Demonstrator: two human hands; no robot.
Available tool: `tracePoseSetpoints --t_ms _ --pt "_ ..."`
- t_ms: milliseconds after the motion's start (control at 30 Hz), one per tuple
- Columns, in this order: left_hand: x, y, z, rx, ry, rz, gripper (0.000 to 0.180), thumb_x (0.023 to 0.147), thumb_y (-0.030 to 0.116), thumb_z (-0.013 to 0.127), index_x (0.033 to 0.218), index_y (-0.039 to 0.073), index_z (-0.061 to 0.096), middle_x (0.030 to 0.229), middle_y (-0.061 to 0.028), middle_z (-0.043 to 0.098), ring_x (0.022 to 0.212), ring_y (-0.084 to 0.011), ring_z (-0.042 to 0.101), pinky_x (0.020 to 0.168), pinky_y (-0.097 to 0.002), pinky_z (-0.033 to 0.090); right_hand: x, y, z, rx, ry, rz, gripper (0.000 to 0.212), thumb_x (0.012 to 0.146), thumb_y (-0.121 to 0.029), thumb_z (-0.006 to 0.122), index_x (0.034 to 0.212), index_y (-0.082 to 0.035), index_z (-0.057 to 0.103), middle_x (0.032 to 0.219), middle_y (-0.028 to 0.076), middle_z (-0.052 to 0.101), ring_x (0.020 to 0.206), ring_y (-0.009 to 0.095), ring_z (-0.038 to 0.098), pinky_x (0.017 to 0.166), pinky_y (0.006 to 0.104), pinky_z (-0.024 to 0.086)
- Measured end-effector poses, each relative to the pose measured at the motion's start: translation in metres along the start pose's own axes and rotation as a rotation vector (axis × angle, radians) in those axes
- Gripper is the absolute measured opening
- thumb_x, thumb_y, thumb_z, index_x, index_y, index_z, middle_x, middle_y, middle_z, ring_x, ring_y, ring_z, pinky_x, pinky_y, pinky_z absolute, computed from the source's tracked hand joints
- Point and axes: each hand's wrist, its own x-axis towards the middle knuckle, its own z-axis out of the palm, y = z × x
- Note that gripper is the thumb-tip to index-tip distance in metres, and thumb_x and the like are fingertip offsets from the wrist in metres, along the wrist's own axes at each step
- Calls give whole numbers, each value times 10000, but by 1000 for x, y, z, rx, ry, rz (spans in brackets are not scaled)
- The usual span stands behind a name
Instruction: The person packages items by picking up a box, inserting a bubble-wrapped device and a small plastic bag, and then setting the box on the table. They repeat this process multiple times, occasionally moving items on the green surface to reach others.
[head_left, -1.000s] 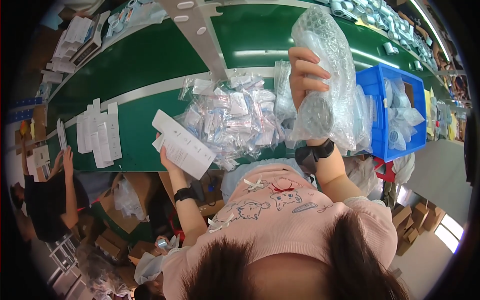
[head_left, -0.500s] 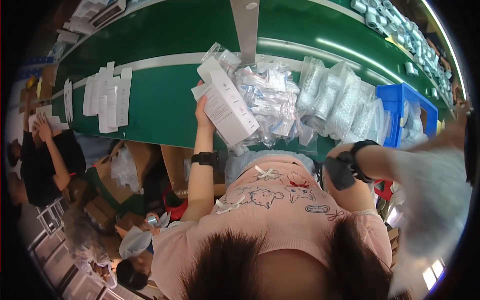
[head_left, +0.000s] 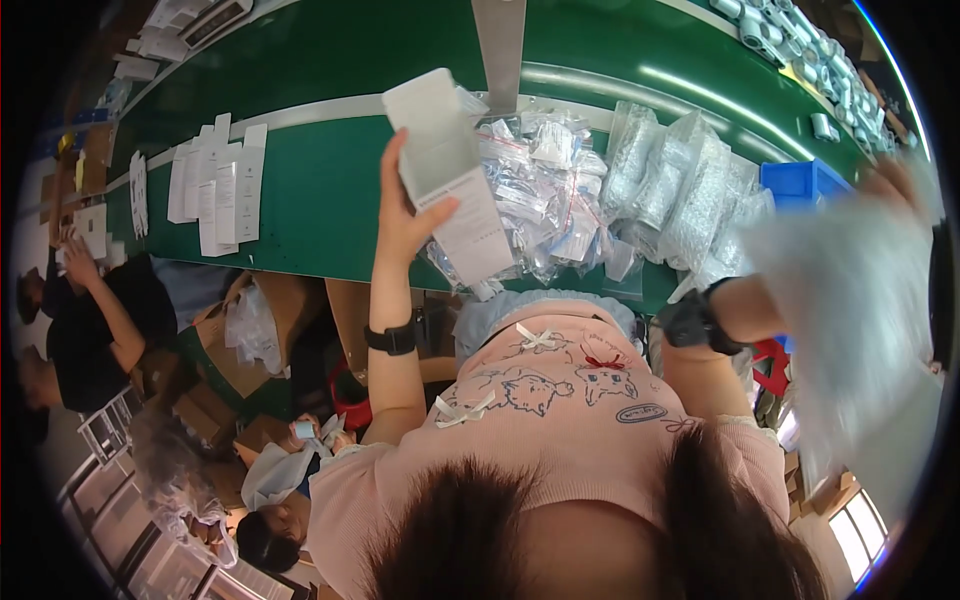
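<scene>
My left hand [head_left: 402,205] grips a white printed carton [head_left: 468,228], thumb across its front and fingers along its left edge. The carton's upper part [head_left: 425,115] points away from me and shows plain grey-white. It is tilted above the table, beside a heap of clear zip bags [head_left: 545,185] with small parts inside. At the far right, my right hand [head_left: 893,188] is smeared by motion and partly hidden by a translucent plastic bag [head_left: 845,300] that hangs in the air with it. What the bag contains cannot be made out.
Bubble-wrap pouches [head_left: 685,185] lie right of the zip bags, near a blue bin [head_left: 805,182]. White flat cartons [head_left: 222,190] rest on the green table [head_left: 320,190] at left. Grey-white cylindrical parts [head_left: 775,40] lie at the far right. Two people work at left, beside open cardboard boxes [head_left: 295,320].
The carton has turned in my left hand, with its upper part swung up and a different face showing. My right hand and the plastic bag have moved up and left, covering much of the blue bin.
</scene>
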Motion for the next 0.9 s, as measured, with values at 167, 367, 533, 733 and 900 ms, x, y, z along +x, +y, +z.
tracePoseSetpoints --t_ms 167,367,533,733,900 --pt "-13 10 21 471 -163 77 720 613 170 743 1209 70 352 1101 -145 445 1008 -259 482 797 -336 420 19 92 -58 -441 436 120 329 795 -121 559 1096 -33 459 937 88 532 877 184 540 764 326 466" --pt "-27 17 67 478 106 140 690 563 180 781 1071 23 340 1033 -167 441 938 -302 494 758 -355 416 13 133 -68 -636 367 -77 592 708 -1 642 1201 -39 317 1078 106 465 962 209 501 837 319 428" --pt "-24 12 84 622 201 250 709 548 155 792 1028 34 284 1038 -208 440 926 -347 494 788 -390 403 0 126 -80 -1306 52 -380 689 686 -9 675 1227 -56 250 1134 127 414 1024 232 449 858 340 396" --pt "-8 15 80 582 57 547 693 571 137 783 1030 61 268 1108 -251 422 998 -359 476 825 -396 398 -4 94 -68 -1965 -576 -168 423 719 -77 652 1102 -34 476 1136 150 423 1078 251 405 878 354 377" --pt "-8 -13 66 237 65 477 667 578 116 778 1011 86 272 1208 -244 373 1101 -311 421 908 -376 354 9 60 -92 -1756 -935 -97 247 751 -102 611 985 -26 582 1120 145 472 1053 244 450 853 329 400"
